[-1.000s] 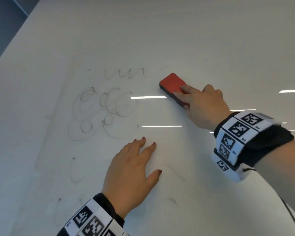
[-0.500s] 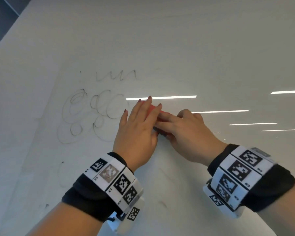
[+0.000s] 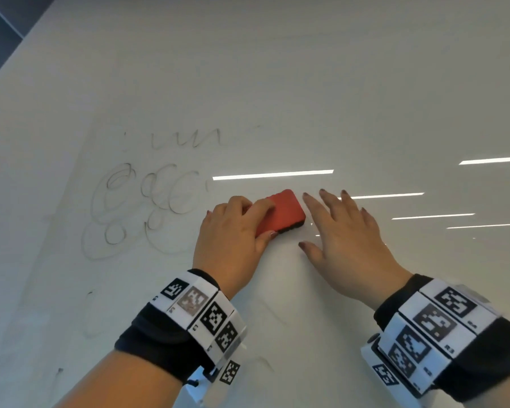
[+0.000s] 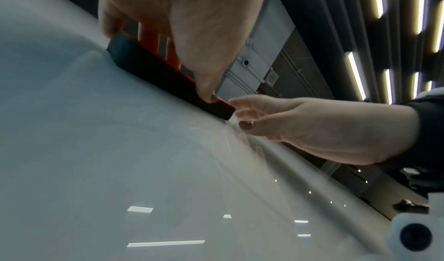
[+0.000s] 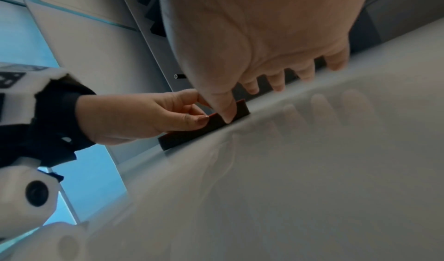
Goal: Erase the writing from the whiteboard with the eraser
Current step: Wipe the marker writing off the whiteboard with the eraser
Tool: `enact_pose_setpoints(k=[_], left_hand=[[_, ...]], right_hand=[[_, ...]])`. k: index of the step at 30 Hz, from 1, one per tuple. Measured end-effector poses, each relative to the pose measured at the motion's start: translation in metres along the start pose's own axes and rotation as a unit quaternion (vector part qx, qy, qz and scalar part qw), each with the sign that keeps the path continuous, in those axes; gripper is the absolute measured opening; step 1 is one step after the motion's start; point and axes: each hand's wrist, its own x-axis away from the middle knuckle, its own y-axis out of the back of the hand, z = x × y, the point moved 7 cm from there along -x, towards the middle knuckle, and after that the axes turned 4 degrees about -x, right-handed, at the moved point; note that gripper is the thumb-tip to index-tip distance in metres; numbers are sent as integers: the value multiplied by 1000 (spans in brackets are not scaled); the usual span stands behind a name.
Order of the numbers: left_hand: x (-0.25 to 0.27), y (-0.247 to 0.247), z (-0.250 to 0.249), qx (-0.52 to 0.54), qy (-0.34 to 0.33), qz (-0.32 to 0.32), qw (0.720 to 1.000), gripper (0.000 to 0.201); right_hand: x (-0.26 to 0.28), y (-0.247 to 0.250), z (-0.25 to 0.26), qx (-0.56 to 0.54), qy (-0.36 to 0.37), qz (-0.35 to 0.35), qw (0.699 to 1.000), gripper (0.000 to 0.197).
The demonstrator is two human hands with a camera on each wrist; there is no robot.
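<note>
The red eraser (image 3: 283, 212) was laid flat on the whiteboard (image 3: 306, 83), dark felt side down. It was gripped at its left end by the left hand (image 3: 233, 234), fingers curled over the top and thumb pinched against the near edge. The right hand (image 3: 345, 234) was spread flat on the board just beside the eraser's right end, fingers straight. Looping black writing (image 3: 147, 201) was left on the board to the left of the eraser, with fainter strokes below. Black wristbands (image 3: 189, 325) with printed markers were worn on both wrists.
</note>
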Motion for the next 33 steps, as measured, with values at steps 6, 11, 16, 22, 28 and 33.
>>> enact_pose_setpoints(k=[6,11,16,22,28,33], left_hand=[[15,-12,-12,-25,16,48,998,63],[-9,-13,-19,-28,5,75,997,64],[-40,-13,-16,-28,5,81,996,60],[-77,-9,4,-84,15,64,994,59],[-105,6,47,-77,89,35,992,54],[-85,20,81,-30,125,3,992,48]], right_hand=[[9,-6,-25,45,-51,78,995,76],[13,-9,-27,52,-35,95,994,75],[4,-9,-16,37,-27,93,995,72],[-6,-11,1,49,-22,92,994,72],[-4,-8,-1,47,-23,92,994,72],[-4,-8,0,46,-23,89,995,72]])
